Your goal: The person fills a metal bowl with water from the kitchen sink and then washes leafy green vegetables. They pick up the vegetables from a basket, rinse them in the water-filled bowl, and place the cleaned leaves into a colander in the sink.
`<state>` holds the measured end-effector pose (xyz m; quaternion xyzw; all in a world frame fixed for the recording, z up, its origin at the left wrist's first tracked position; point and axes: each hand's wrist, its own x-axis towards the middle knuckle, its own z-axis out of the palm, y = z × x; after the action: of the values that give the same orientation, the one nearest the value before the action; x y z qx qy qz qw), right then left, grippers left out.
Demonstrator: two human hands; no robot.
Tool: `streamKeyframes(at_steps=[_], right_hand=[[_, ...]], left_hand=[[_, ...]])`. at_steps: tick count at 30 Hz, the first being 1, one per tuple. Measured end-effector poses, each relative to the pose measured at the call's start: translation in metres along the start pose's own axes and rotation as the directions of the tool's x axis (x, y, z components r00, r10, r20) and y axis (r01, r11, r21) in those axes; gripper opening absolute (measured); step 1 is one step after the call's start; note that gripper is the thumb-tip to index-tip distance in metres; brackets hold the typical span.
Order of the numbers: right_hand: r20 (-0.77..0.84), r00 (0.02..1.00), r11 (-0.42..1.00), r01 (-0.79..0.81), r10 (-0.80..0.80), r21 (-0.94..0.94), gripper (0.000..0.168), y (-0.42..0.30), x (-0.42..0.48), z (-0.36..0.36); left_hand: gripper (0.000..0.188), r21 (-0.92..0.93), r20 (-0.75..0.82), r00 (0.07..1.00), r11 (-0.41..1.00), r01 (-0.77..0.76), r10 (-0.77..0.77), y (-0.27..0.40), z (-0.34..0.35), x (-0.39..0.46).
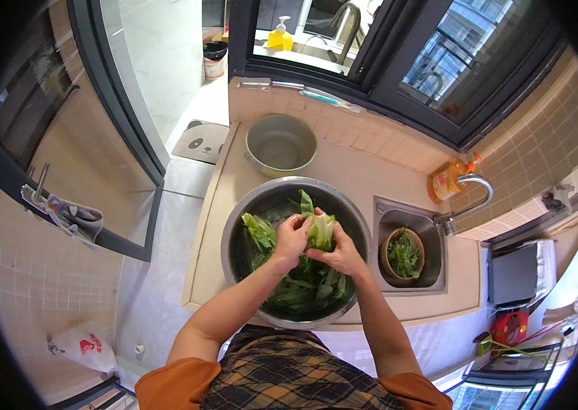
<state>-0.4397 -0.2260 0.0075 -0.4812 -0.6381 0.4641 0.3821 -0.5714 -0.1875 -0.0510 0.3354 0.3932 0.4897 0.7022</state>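
A head of leafy green lettuce (321,231) is held above a large metal basin (232,225). My left hand (291,237) grips it from the left, its fingers curled at the leaves. On the other side, my right hand (339,251) clasps the pale base between thumb and fingers. More loose greens (304,292) lie in the basin below both hands. Another pale-stemmed bunch (260,231) rests against the basin's left side. My hands partly cover the lettuce and the leaves beneath.
Behind the basin stands a green-grey pot (281,146). To the right, a steel sink (384,205) contains a basket (420,241) of leafy greens (403,253). A curved faucet (483,187) and an orange soap bottle (445,182) stand by it. A toothbrush (330,100) lies on the window ledge.
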Motion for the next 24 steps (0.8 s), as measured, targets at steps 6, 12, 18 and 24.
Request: streamKeyframes(at_steps=[6, 12, 18, 24], right_hand=[[-0.129, 0.988, 0.606, -0.054, -0.08, -0.794, 0.061, -0.002, -0.017, 0.0], [0.002, 0.99, 0.99, -0.138, 0.138, 0.0, 0.035, 0.004, -0.027, -0.023], [-0.142, 0.934, 0.936, -0.302, 0.328, 0.179, 0.024, 0.035, 0.015, -0.009], [-0.343, 0.851, 0.901, -0.433, 0.398, -0.028, 0.034, 0.121, 0.041, 0.017]], left_hand=[[0.044, -0.034, -0.178, 0.957, 0.974, 0.226, -0.228, -0.006, -0.017, -0.014], [0.061, -0.034, 0.075, 0.979, 0.981, 0.191, -0.189, 0.025, -0.009, -0.057], [0.031, 0.215, 0.032, 0.999, 0.976, 0.028, -0.036, 0.0, -0.004, -0.003], [0.042, 0.095, -0.179, 0.893, 0.896, 0.433, -0.413, -0.033, -0.023, 0.028]])
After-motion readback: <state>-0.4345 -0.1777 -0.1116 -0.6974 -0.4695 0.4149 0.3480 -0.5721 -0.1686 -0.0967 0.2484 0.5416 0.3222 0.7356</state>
